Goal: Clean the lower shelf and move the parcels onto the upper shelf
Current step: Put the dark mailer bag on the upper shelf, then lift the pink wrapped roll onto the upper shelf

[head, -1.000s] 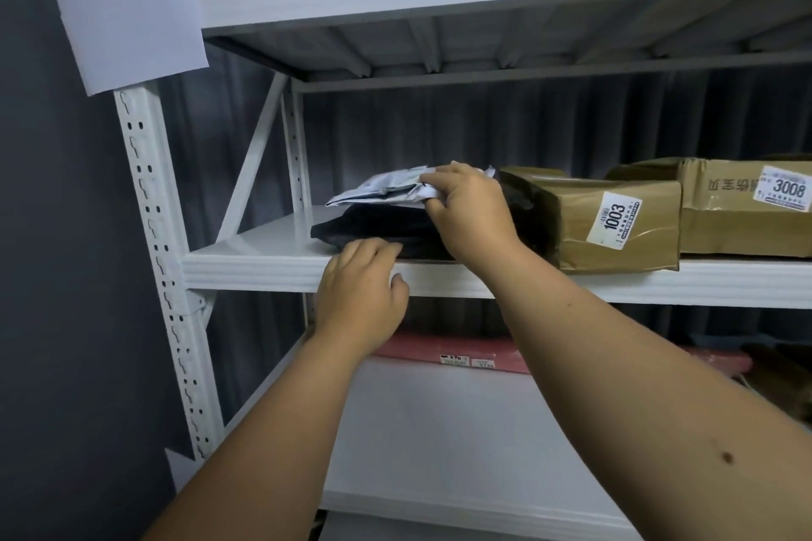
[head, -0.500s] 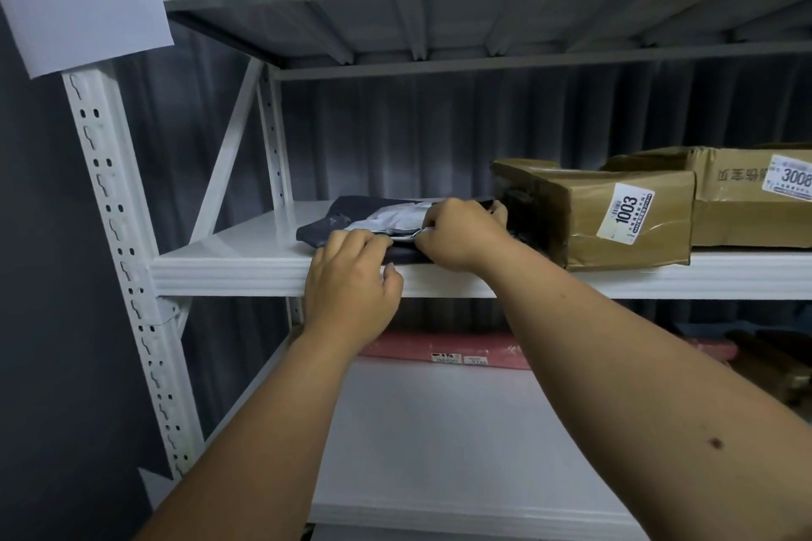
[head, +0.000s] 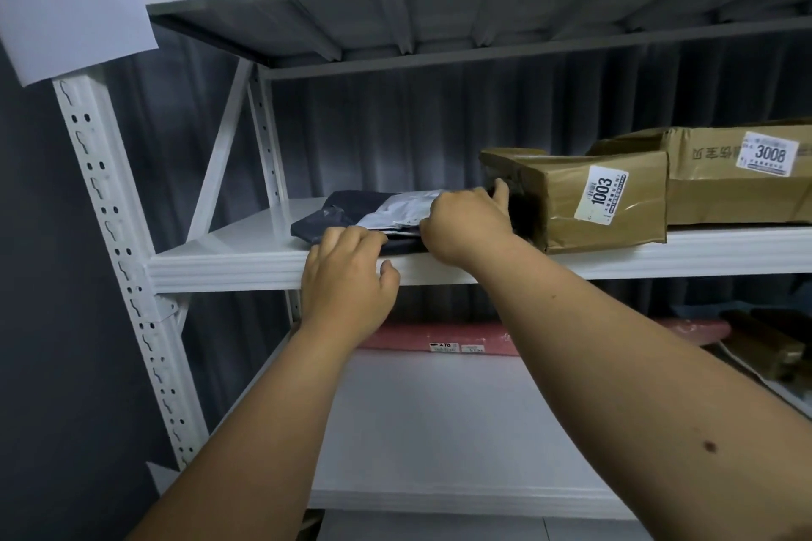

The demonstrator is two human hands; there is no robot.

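Head view: on the upper shelf point(head: 246, 264), bare white metal lies open toward its left edge. Our left hand point(head: 349, 281) rests curled fingers on the dark soft parcel point(head: 327, 215) at the front edge. Our right hand point(head: 465, 224) pinches the crinkled grey mailer point(head: 395, 209) atop it, thumb touching the taped cardboard box point(head: 615, 206).
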